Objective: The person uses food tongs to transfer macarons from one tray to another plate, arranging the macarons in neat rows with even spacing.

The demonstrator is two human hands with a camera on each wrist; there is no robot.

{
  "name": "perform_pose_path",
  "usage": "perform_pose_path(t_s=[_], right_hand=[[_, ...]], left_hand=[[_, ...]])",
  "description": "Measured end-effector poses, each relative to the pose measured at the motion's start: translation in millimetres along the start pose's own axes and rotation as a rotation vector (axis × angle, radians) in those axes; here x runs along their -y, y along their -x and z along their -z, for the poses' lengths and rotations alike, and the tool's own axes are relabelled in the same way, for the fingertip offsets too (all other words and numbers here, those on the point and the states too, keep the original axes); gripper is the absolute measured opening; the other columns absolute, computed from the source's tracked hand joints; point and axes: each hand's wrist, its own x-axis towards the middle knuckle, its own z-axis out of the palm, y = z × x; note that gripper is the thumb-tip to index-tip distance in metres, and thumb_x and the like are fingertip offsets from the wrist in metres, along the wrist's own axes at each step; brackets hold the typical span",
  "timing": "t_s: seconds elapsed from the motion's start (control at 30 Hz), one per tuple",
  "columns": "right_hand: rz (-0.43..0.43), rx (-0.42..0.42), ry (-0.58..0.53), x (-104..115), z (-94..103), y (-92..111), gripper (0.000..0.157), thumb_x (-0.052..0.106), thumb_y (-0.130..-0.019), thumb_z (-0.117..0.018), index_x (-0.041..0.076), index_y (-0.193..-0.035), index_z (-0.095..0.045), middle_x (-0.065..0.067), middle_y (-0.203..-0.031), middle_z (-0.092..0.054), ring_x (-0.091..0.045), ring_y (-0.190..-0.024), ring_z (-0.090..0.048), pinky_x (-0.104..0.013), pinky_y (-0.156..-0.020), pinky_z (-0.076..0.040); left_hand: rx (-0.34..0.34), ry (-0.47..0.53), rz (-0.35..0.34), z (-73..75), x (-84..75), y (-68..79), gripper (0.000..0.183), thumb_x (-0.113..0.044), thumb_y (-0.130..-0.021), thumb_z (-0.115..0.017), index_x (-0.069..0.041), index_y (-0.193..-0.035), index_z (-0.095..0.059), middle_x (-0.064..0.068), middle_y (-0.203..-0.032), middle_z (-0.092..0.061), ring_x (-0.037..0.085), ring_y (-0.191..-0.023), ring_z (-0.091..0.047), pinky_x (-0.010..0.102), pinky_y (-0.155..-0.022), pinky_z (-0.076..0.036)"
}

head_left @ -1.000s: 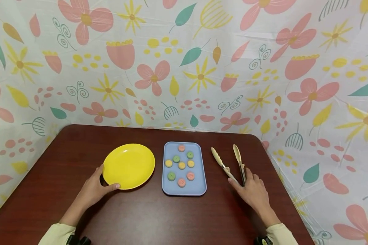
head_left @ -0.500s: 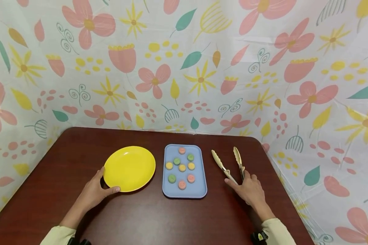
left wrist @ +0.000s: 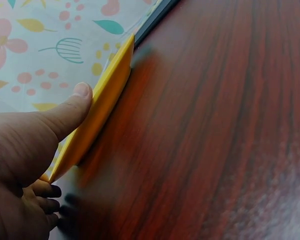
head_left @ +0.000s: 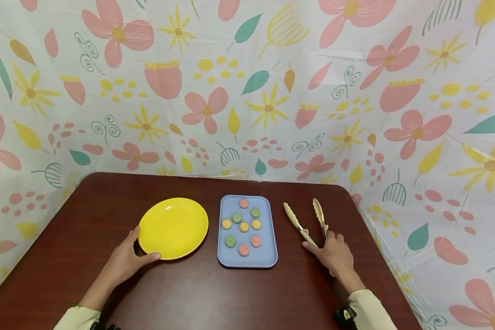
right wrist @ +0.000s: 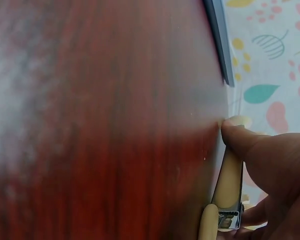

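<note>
The left hand [head_left: 125,262] grips the yellow plate [head_left: 174,229] at eight o'clock. The right hand [head_left: 335,259] has its fingers round the tongs [head_left: 300,228], three o'clock from the blue tray [head_left: 264,260].

A dark reddish-brown table [head_left: 198,295] with wood grain and rounded far corners carries three things, its glossy top catching a pale sheen near the front. On its left part sits a round yellow plate [head_left: 173,228]. A blue rectangular tray [head_left: 266,255] lies flat near the middle, apart from the plate, its long sides running front to back. On the right are tongs [head_left: 293,217] with cream-coloured ends, the two arms spread toward the far edge
</note>
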Motion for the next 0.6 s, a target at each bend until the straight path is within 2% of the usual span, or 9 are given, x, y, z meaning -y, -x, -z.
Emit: perform_pose_path(t_s=[0.17,0.37,0.6], right_hand=[[0.042,-0.032,0.000,-3.8,0.9,-3.3,0.095,0.068,-0.084,-0.071,-0.016,-0.127,-0.053,-0.036,-0.116,-0.052,-0.047,-0.085,-0.061,-0.061,-0.073,-0.052],[0.132,-0.058,0.015,-6.6,10.3,-5.2,0.081,0.059,-0.080,-0.081,-0.013,-0.115,-0.065,-0.027,-0.100,-0.064,-0.041,-0.087,-0.063,-0.059,-0.074,-0.051],[0.181,-0.057,-0.008,-10.1,23.9,-3.7,0.067,0.053,-0.081,-0.083,-0.007,-0.104,-0.068,-0.020,-0.090,-0.061,-0.036,-0.085,-0.059,-0.059,-0.074,-0.048]], left_hand=[[-0.002,0.010,-0.005,-0.2,-0.1,1.1,0.130,-0.062,-0.080,-0.080,0.010,-0.159,-0.005,0.041,-0.160,-0.016,0.060,-0.144,-0.024,0.074,-0.108,-0.031],[-0.010,0.030,-0.016,-0.9,0.9,1.8,0.129,-0.060,-0.080,-0.080,0.009,-0.160,-0.006,0.040,-0.160,-0.017,0.059,-0.145,-0.023,0.074,-0.108,-0.031],[-0.026,0.038,-0.026,-1.9,2.9,2.5,0.129,-0.060,-0.080,-0.081,0.009,-0.160,-0.008,0.038,-0.161,-0.019,0.057,-0.145,-0.026,0.072,-0.109,-0.033]])
